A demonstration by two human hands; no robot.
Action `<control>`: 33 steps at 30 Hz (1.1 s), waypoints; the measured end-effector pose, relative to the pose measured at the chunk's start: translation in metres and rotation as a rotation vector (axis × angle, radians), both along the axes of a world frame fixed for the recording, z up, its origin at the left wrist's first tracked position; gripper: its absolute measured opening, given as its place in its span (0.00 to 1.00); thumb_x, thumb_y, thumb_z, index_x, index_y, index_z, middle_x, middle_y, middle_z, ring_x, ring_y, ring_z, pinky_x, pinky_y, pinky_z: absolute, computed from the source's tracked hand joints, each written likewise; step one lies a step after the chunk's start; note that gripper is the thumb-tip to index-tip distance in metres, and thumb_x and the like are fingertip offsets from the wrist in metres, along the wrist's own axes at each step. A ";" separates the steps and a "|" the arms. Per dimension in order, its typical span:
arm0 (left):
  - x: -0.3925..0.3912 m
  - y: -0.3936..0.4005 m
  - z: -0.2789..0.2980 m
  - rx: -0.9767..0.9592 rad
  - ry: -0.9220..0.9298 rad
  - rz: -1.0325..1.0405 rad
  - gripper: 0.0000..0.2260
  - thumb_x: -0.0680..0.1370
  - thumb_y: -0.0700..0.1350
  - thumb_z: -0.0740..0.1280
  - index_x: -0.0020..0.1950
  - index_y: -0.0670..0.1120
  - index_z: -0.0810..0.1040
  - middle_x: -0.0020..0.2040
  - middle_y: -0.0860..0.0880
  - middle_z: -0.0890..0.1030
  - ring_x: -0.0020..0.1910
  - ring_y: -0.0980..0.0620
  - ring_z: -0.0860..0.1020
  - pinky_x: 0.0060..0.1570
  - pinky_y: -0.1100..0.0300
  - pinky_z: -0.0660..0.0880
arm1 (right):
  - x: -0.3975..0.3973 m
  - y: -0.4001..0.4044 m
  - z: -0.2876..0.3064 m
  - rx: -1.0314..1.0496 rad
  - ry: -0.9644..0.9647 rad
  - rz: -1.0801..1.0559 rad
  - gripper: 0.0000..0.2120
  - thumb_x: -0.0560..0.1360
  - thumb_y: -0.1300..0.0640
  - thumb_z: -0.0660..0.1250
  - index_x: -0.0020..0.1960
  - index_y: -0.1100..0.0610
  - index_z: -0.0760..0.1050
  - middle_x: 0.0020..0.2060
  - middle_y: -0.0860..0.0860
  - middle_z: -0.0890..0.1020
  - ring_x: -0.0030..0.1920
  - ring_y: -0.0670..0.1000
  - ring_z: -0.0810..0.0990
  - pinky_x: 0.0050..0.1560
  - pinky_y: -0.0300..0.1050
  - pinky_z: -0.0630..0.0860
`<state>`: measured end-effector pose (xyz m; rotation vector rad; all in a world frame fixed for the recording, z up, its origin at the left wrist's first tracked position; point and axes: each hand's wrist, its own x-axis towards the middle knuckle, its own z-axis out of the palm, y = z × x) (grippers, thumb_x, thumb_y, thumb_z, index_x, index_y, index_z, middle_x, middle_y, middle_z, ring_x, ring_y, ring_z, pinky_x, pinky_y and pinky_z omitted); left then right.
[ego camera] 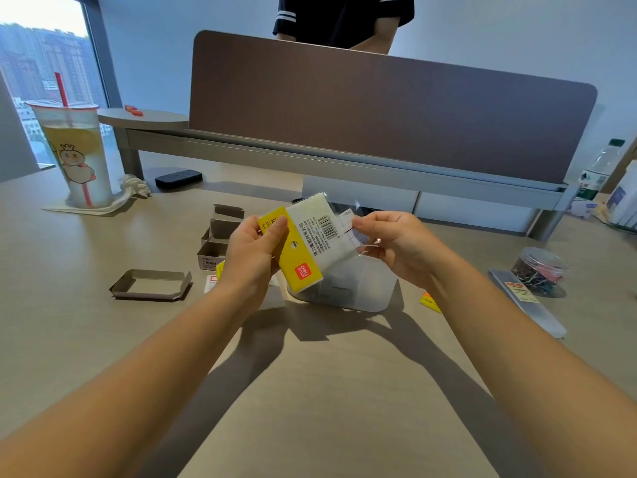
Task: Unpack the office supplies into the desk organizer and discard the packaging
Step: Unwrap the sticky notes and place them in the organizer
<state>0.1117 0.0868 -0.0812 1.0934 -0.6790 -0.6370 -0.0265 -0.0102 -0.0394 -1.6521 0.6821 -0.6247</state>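
The left hand (253, 250) is gripping a wrapped pack of sticky notes (303, 243) by its yellow end, thumb pressing across the front and the other fingers curling behind. The right hand (389, 244) is pinching the loose clear flap of the plastic wrapper (358, 232) at the pack's opposite end, just past the barcode.

To do this step well, I judge that the left grip should be holding the pack firmly near its lower half while the right is peeling the flap away along the pack's length, not straight up, so the film is opening at its seal instead of stretching. Keeping the pack over the translucent desk organizer (348, 288) is sensible: the notes can be dropping straight in once freed.

The pack is sitting tilted between the two hands, above the table (310, 391) and directly over the organizer, touching neither as far as I can tell. Emptied cardboard boxes (220, 232) are lying to the left, well clear of both hands, and are waiting to be discarded.
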 end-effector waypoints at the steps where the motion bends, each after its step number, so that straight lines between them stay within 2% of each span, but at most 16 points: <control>1: 0.000 0.001 0.000 0.007 0.014 -0.033 0.06 0.78 0.45 0.56 0.47 0.45 0.70 0.42 0.49 0.78 0.40 0.54 0.78 0.31 0.67 0.78 | -0.001 -0.001 0.000 0.012 -0.018 -0.015 0.10 0.74 0.61 0.61 0.34 0.59 0.72 0.37 0.51 0.79 0.39 0.48 0.77 0.39 0.37 0.75; 3: -0.001 0.002 -0.002 0.043 0.011 -0.076 0.08 0.78 0.46 0.56 0.51 0.44 0.70 0.42 0.50 0.78 0.39 0.55 0.78 0.29 0.67 0.78 | -0.001 -0.003 -0.002 0.007 -0.038 -0.042 0.10 0.75 0.61 0.61 0.35 0.59 0.73 0.38 0.51 0.79 0.41 0.49 0.77 0.43 0.40 0.76; 6: 0.002 0.003 -0.003 0.081 -0.013 -0.021 0.04 0.78 0.45 0.57 0.46 0.46 0.70 0.41 0.50 0.78 0.36 0.56 0.79 0.29 0.67 0.78 | 0.000 -0.005 -0.005 -0.056 -0.047 -0.113 0.09 0.76 0.60 0.60 0.37 0.58 0.73 0.38 0.51 0.79 0.42 0.49 0.78 0.46 0.43 0.77; 11: 0.011 0.004 -0.004 0.105 -0.001 0.072 0.05 0.77 0.45 0.59 0.41 0.49 0.69 0.41 0.50 0.78 0.40 0.52 0.78 0.42 0.56 0.77 | -0.001 -0.018 -0.001 -0.293 -0.072 -0.307 0.10 0.77 0.59 0.57 0.38 0.55 0.70 0.41 0.51 0.76 0.43 0.48 0.76 0.39 0.38 0.78; 15: 0.017 0.002 -0.007 0.135 0.012 0.092 0.04 0.77 0.46 0.61 0.43 0.48 0.71 0.43 0.48 0.79 0.44 0.48 0.79 0.48 0.49 0.77 | 0.002 -0.034 0.002 -0.469 -0.042 -0.410 0.06 0.78 0.58 0.57 0.45 0.59 0.69 0.45 0.53 0.75 0.48 0.49 0.75 0.35 0.34 0.76; 20: 0.021 0.000 -0.008 0.129 0.013 0.086 0.05 0.77 0.47 0.60 0.42 0.49 0.71 0.40 0.49 0.78 0.39 0.51 0.78 0.42 0.54 0.76 | 0.008 -0.048 0.008 -0.529 0.099 -0.239 0.06 0.78 0.59 0.57 0.44 0.60 0.69 0.46 0.54 0.75 0.47 0.51 0.75 0.41 0.38 0.75; 24: 0.025 -0.002 -0.010 0.141 0.015 0.068 0.05 0.77 0.47 0.60 0.42 0.49 0.70 0.40 0.50 0.78 0.38 0.52 0.78 0.37 0.58 0.78 | 0.018 -0.054 0.005 -0.508 0.208 -0.116 0.10 0.78 0.59 0.56 0.38 0.56 0.69 0.44 0.53 0.75 0.45 0.51 0.75 0.38 0.38 0.76; 27: 0.026 -0.004 -0.011 0.146 0.005 0.062 0.05 0.77 0.47 0.59 0.42 0.50 0.70 0.39 0.51 0.78 0.37 0.54 0.79 0.31 0.64 0.77 | 0.026 -0.061 0.004 -0.543 0.228 -0.139 0.11 0.78 0.58 0.56 0.37 0.55 0.68 0.45 0.53 0.75 0.44 0.51 0.75 0.37 0.39 0.76; 30: 0.027 -0.006 -0.011 0.154 -0.008 0.064 0.05 0.77 0.48 0.59 0.42 0.50 0.70 0.40 0.51 0.78 0.38 0.54 0.79 0.33 0.62 0.78 | 0.031 -0.068 0.005 -0.589 0.214 -0.188 0.12 0.78 0.58 0.56 0.35 0.53 0.66 0.46 0.53 0.75 0.45 0.52 0.75 0.36 0.38 0.75; 33: 0.028 -0.007 -0.011 0.148 -0.004 0.065 0.05 0.77 0.48 0.59 0.42 0.50 0.70 0.39 0.51 0.78 0.37 0.54 0.79 0.31 0.63 0.78 | 0.033 -0.074 0.005 -0.619 0.199 -0.217 0.13 0.78 0.58 0.57 0.35 0.52 0.66 0.46 0.53 0.75 0.47 0.52 0.75 0.41 0.40 0.76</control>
